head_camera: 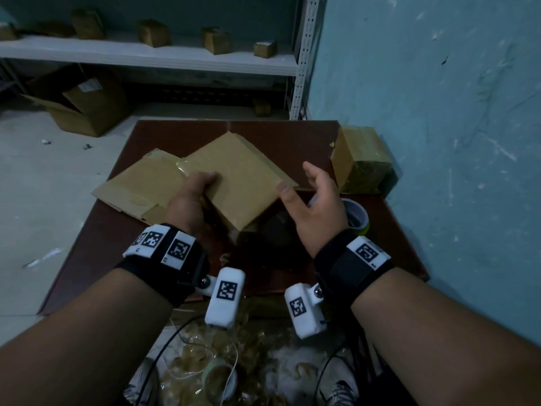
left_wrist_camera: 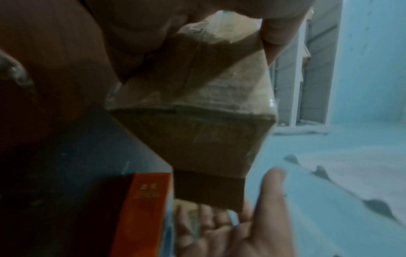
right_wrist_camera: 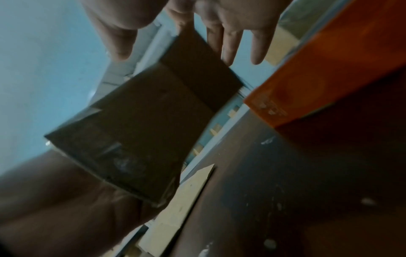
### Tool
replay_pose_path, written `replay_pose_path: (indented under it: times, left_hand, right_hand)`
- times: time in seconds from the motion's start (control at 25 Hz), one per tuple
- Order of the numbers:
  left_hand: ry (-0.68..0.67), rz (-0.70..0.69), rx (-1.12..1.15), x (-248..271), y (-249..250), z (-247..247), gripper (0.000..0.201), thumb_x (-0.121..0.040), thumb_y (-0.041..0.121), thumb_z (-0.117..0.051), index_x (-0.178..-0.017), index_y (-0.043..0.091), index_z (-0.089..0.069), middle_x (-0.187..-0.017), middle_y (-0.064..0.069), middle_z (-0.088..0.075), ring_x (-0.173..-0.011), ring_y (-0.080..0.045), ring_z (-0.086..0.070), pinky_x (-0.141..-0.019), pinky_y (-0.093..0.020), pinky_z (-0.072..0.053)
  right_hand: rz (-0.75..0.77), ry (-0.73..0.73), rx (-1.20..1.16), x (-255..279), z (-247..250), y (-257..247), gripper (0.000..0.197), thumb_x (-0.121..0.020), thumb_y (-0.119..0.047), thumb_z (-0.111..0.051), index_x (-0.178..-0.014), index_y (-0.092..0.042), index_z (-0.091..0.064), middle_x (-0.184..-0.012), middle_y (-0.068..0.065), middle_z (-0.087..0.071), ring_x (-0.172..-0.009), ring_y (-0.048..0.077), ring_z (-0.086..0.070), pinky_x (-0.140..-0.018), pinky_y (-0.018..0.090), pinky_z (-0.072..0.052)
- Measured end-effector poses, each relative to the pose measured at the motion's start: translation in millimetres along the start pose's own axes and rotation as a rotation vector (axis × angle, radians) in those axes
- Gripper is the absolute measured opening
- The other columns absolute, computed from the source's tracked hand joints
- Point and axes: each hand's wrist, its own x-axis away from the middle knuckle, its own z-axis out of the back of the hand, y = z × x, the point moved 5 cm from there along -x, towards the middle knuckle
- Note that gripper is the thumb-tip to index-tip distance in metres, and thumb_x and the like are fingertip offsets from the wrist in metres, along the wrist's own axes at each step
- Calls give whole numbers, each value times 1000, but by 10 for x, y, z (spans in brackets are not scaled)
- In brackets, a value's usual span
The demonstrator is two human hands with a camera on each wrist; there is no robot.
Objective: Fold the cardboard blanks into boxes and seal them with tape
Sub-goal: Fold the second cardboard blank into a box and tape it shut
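Cardboard box [head_camera: 237, 183] sits tilted above the middle of the counter [head_camera: 292, 133], left hand [head_camera: 190, 200] clamped on its near-left side to steady it, while right hand [head_camera: 316, 206] waits open beside its right corner, probably to turn it.

storeroom: metal shelving [head_camera: 304, 54], cartons [head_camera: 87, 104]

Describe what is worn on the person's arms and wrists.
Both forearms are bare, with no sleeves. Each wrist carries a wide black strap: the left wrist strap and the right wrist strap both bear white blocks printed with black square-pattern markers. A white camera pod with the same marker hangs under each wrist.
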Motion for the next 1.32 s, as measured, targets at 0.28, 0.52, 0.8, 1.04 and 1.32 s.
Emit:
replay_pose_path:
  times: [0.28,0.52,0.8,1.04,1.32]
  left_hand:
    - [-144,-65,24,-7,23,-46,54,-83,49,-74,-124,15,-65,-113,-15,-77,-101,-39,-75,-91,-59,-55]
    - [-108,-45,-91,-138,32,67,70,-63,26,-85,-128,15,-65,-125,-19,-69,-110,-42,-70,-92,-60,-57]
    - [-20,-701,-485,65,495,47,25,-102,41,-59,-104,17,-66,-88,12,-63,-71,10,-61,-61,-6,-43]
    - [-2,-701,-615,-40,493,135,31,-83,61,-72,-92,35,-59,-100,-2,-70,-95,-38,-69,-85,-60,-60]
    - [28,-812,-1071,-32,468,91,22,-89,17,-74,-87,35,-61,-101,5,-64,-88,-13,-64,-65,-25,-49]
  right_hand:
    - [-229,-25,-568,-21,-123,120,83,-54,-82,-83,-117,-33,-61,-111,-3,-77,-109,21,-73,-98,55,-57]
    - [-110,12,-499,-56,81,34,66,-68,-39,-93,-120,-21,-56,-113,4,-71,-99,9,-72,-83,31,-61]
    - [269,-166,-19,-18,120,-77,73,-69,-49,-82,-125,-31,-40,-123,-3,-52,-113,19,-59,-94,42,-56]
    - [266,-290,44,-7,42,30,67,-66,-45,-75,-119,-34,-36,-129,3,-49,-117,17,-57,-89,37,-57]
    - [239,-353,170,-67,39,130,48,-71,-53,-71,-109,-43,-44,-134,-1,-47,-125,12,-48,-93,17,-39]
